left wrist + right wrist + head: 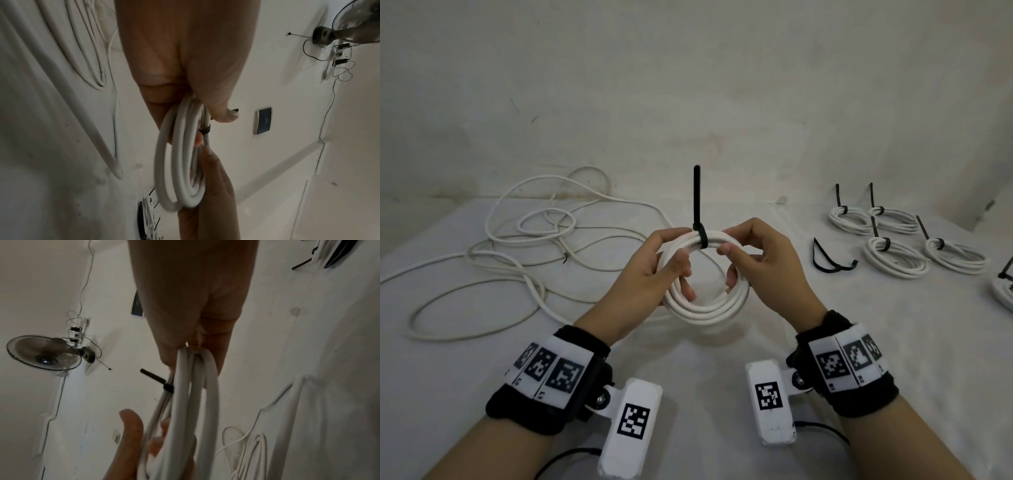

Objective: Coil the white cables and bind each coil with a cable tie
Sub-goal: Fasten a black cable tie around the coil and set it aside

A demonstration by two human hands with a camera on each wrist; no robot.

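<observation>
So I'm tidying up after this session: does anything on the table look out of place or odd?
One thing: a loose black cable tie lies bent on the table, binding nothing, beside the bound coils. Untidy white cable sprawls at left, not yet coiled. Nothing looks damaged.

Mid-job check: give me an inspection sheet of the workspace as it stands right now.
Surface: white-covered table, stained in places.
Job's things: held coil bound with a black cable tie, tail sticking up; four bound coils far right, a fifth at the right edge, partly cut off.
Clutter: loose black tie lying beside the bound coils.
Grippers: left hand and right hand both grip the held coil.
Cables: uncoiled white cable sprawled at left.
Surroundings: plain white wall; wall fan in the right wrist view.
</observation>
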